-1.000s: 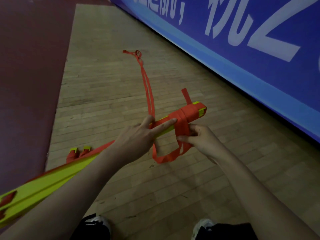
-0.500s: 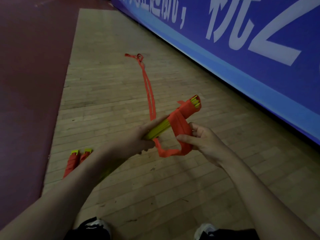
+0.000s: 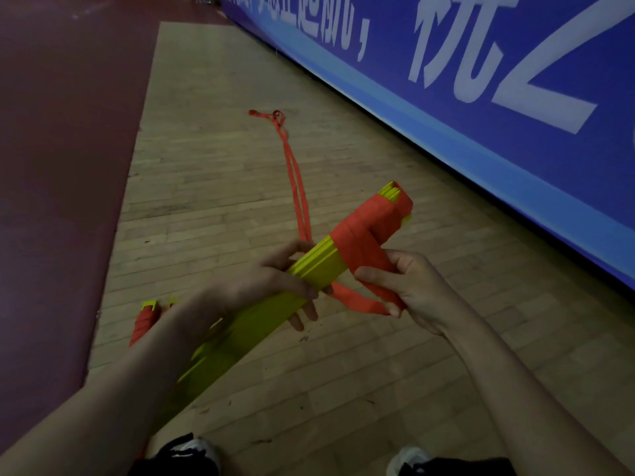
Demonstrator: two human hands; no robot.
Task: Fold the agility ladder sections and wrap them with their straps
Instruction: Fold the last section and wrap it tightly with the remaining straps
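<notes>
A stack of yellow ladder rungs (image 3: pixel 261 317) slants up to the right in front of me. My left hand (image 3: pixel 264 286) grips it around the middle. Orange strap wraps (image 3: pixel 364 235) cover its far end. A loose loop of that strap (image 3: pixel 357 300) hangs below the stack, and my right hand (image 3: pixel 409 290) pinches it. The strap's free tail (image 3: pixel 295 180) trails away across the floor to a knotted end (image 3: pixel 275 115).
A wrapped ladder bundle (image 3: pixel 144 321) lies on the wooden floor (image 3: pixel 343 389) to my left, partly behind my forearm. A blue banner wall (image 3: pixel 498 97) runs along the right. Dark red flooring (image 3: pixel 62 166) borders the left. My shoes (image 3: pixel 192 451) show at the bottom.
The rung stack has tilted and turned so its yellow side faces up. My left hand now wraps around the stack instead of lying flat on it. The strap loop has shortened.
</notes>
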